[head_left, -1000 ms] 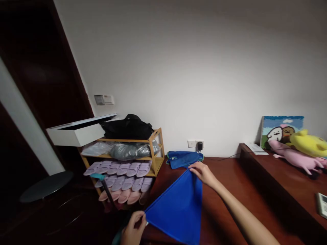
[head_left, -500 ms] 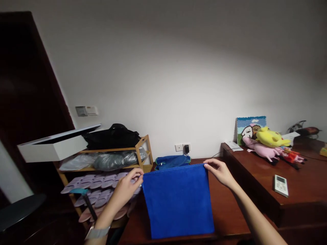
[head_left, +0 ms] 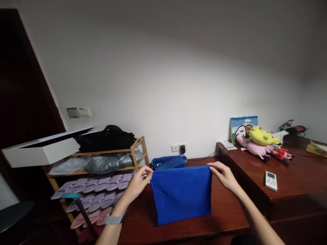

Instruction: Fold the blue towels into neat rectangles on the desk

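A blue cloth [head_left: 182, 194] with a stitched top edge hangs spread between my two hands above the brown table [head_left: 224, 211]. My left hand [head_left: 143, 177] pinches its top left corner. At the top right corner, my right hand [head_left: 222, 173] grips the edge between thumb and fingers. The lower edge hangs at the tabletop; whether it touches the wood is hard to tell. Just behind it lies a folded pile of blue cloths [head_left: 168, 162] with green trim, partly hidden by the held cloth.
To the left stands a wooden rack [head_left: 139, 146] with slippers [head_left: 94, 183], plastic-wrapped items and a black bag [head_left: 107, 139]. A white box [head_left: 43, 153] juts out beside the bag. On the raised right surface are plush toys [head_left: 258, 146], a picture and a remote control [head_left: 270, 181].
The blue cloth has moved forward, away from me, and its lower edge sits higher in view with some slack. Both hands keep their hold. The camera has turned slightly right.
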Demonstrator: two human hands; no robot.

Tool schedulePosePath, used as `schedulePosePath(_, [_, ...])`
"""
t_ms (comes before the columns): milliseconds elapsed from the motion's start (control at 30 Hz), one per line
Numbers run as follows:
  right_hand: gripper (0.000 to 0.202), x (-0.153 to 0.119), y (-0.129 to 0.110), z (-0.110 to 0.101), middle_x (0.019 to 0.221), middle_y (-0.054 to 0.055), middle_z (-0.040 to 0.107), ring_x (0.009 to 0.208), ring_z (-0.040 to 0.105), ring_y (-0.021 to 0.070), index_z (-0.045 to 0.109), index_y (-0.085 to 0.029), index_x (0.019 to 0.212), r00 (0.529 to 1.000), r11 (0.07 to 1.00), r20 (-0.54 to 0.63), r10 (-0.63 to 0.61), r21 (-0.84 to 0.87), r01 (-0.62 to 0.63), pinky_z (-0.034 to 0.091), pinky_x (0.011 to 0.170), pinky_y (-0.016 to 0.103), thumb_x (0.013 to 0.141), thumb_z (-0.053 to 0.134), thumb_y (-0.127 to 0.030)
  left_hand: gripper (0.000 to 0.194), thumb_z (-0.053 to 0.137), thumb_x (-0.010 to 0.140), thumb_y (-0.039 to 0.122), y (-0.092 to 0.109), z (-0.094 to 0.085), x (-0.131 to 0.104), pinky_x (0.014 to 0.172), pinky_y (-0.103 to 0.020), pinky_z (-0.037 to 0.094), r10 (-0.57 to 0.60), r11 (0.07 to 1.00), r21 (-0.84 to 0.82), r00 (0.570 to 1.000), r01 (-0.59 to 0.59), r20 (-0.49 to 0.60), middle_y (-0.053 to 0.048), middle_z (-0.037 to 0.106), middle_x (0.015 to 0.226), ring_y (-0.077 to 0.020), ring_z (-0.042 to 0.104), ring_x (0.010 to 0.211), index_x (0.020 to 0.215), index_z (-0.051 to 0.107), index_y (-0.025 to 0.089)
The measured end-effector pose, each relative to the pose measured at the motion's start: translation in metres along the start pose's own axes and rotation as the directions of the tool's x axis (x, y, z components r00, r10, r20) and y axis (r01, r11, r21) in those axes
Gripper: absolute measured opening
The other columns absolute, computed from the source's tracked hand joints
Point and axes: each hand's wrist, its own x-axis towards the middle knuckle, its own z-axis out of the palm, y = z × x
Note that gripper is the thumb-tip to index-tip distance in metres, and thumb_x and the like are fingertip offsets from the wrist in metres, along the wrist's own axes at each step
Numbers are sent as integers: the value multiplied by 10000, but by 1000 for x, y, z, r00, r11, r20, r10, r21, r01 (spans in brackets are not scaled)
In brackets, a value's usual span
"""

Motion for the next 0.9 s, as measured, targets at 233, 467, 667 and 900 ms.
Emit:
schedulePosePath(233, [376, -7, -8, -11, 989, 68, 727, 728, 666, 159, 773, -241, 1114, 997, 999, 69, 23, 21, -25, 560, 632, 278, 975, 604, -546, 264, 673, 857, 481, 1, -7, -6, 720, -311, 570, 19, 1000, 4, 999, -19, 34, -33, 733, 830, -205, 703, 786, 887, 702, 221])
schedulePosePath(467, [355, -12, -10, -17, 1047, 66, 730, 849, 682, 179, 753, -249, 1122, 997, 998, 47, 66, 4, -66, 571, 725, 282, 960, 632, -541, 276, 605, 905, 497, 3, 0, -9, 727, -292, 548, 46, 993, 108, 999, -47, 16, -16, 731, 878, -192, 683, 786, 932, 708, 242])
schedulePosePath(667, [369, -16, -9, -23, 965, 76, 700, 828, 648, 184, 750, -234, 960, 998, 999, 65, 22, -30, -20, 558, 711, 284, 997, 555, -546, 274, 593, 897, 503, 4, 18, -6, 726, -285, 563, 33, 999, 19, 999, -33, 3, -4, 704, 863, -183, 673, 770, 910, 684, 244])
schedulePosePath(900, [338, -33, -16, -47, 987, 93, 707, 929, 679, 235, 789, -271, 996, 997, 995, 79, 9, -95, -1, 591, 800, 338, 992, 563, -522, 254, 704, 839, 484, 23, 11, -32, 725, -312, 602, -26, 997, -76, 993, 35, 118, -44, 747, 862, -218, 712, 788, 880, 736, 235])
